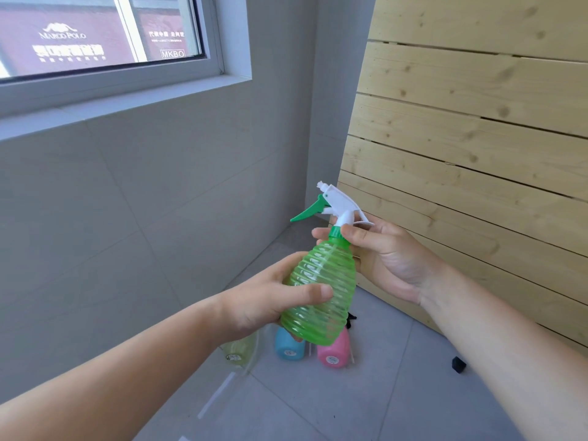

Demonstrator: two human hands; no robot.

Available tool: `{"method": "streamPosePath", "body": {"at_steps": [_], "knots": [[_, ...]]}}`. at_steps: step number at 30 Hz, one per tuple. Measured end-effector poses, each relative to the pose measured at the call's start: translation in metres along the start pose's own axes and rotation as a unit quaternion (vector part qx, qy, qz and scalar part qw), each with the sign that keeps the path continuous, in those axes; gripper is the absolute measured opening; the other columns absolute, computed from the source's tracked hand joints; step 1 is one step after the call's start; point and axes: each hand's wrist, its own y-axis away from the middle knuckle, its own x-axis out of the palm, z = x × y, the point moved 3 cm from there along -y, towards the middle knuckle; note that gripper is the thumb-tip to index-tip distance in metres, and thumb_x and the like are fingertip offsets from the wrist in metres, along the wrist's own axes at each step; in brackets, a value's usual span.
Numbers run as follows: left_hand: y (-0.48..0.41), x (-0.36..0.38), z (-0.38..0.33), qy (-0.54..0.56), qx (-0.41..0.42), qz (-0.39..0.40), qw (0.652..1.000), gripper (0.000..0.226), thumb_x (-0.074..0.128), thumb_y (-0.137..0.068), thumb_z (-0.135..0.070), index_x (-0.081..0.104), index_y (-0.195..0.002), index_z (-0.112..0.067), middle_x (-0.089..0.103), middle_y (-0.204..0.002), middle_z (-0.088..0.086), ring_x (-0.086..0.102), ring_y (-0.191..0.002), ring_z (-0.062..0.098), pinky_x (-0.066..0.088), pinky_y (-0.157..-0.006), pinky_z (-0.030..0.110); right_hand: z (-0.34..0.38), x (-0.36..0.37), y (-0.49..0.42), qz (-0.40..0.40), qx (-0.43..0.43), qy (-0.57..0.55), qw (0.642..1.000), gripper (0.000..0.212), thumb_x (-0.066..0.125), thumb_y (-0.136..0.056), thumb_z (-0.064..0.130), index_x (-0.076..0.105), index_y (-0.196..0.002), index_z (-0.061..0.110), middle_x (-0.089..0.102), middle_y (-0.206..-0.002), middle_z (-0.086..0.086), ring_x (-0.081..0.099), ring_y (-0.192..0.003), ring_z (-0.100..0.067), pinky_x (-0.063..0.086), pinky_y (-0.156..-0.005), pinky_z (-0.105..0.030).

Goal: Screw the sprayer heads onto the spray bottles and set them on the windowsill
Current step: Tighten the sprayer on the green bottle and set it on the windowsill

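Grip on the left: my left hand point(254, 300) wraps the lower body of the green ribbed translucent plastic spray bottle point(321, 291), thumb across its near face and fingers behind. Grip on the right: my right hand point(388, 256) pinches the green screw collar point(336, 232) at the bottle's neck between thumb and fingers. The white sprayer head with green trigger point(337, 202) sits on the neck just above that pinch, trigger pointing left. I cannot tell whether the collar is fully seated.

The bottle is in mid-air between both hands, nearly upright, top leaning slightly right. The white windowsill point(111, 106) lies up at the far left, well apart from it.

Below the held bottle, on the grey tiled floor point(381, 393), are a pale yellow-green bottle point(238, 351), a blue bottle point(288, 346) and a pink bottle point(332, 353), each partly hidden. A pale wooden slatted panel point(477, 138) stands at the right, with a small black object point(458, 364) on the floor near it.
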Motion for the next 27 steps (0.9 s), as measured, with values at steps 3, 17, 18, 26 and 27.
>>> {"method": "streamPosePath", "body": {"at_steps": [3,17,18,26,27], "knots": [[0.002,0.006,-0.001,0.003,-0.003,0.031,1.0,0.068,0.079,-0.076,-0.036,0.056,-0.136,-0.014,0.074,-0.114,0.005,0.072,-0.107,0.024,0.058,-0.099,0.05,-0.001,0.003,-0.001,0.0,0.0,-0.015,1.0,0.021,0.068,-0.084,0.017,0.071,-0.104,0.01,0.071,-0.117,-0.021,0.067,-0.108,-0.029,0.054,-0.093,-0.042],[-0.006,0.003,-0.006,-0.076,0.06,-0.077,0.992,0.058,0.082,-0.074,-0.027,0.059,-0.122,-0.006,0.071,-0.099,0.005,0.071,-0.087,0.015,0.061,-0.078,0.035,-0.005,0.007,-0.012,-0.126,-0.034,0.036,0.991,0.025,0.073,-0.076,0.019,0.072,-0.098,0.007,0.078,-0.093,-0.01,0.07,-0.089,-0.021,0.056,-0.086,-0.033],[-0.007,0.002,-0.008,-0.086,0.066,-0.083,0.991,0.057,0.083,-0.073,-0.028,0.059,-0.12,-0.005,0.071,-0.098,0.006,0.07,-0.086,0.016,0.06,-0.079,0.037,-0.004,0.007,-0.015,-0.131,-0.036,0.038,0.99,0.02,0.071,-0.08,0.016,0.072,-0.098,0.007,0.078,-0.093,-0.01,0.07,-0.088,-0.02,0.057,-0.083,-0.031],[-0.006,0.0,-0.005,-0.077,0.041,-0.073,0.993,0.045,0.085,-0.07,-0.035,0.063,-0.106,-0.02,0.073,-0.09,-0.002,0.071,-0.082,0.013,0.06,-0.076,0.034,-0.011,0.002,-0.009,-0.135,-0.023,0.017,0.99,0.019,0.069,-0.085,0.017,0.071,-0.099,0.004,0.076,-0.107,-0.015,0.073,-0.089,-0.02,0.059,-0.075,-0.028],[-0.005,-0.003,-0.006,-0.061,0.038,-0.067,0.995,0.044,0.085,-0.072,-0.034,0.064,-0.109,-0.022,0.074,-0.091,-0.005,0.073,-0.084,0.011,0.061,-0.076,0.029,-0.01,0.003,-0.008,-0.128,-0.026,0.022,0.991,0.022,0.07,-0.083,0.022,0.071,-0.097,0.006,0.076,-0.109,-0.014,0.072,-0.09,-0.02,0.058,-0.074,-0.028]]}}
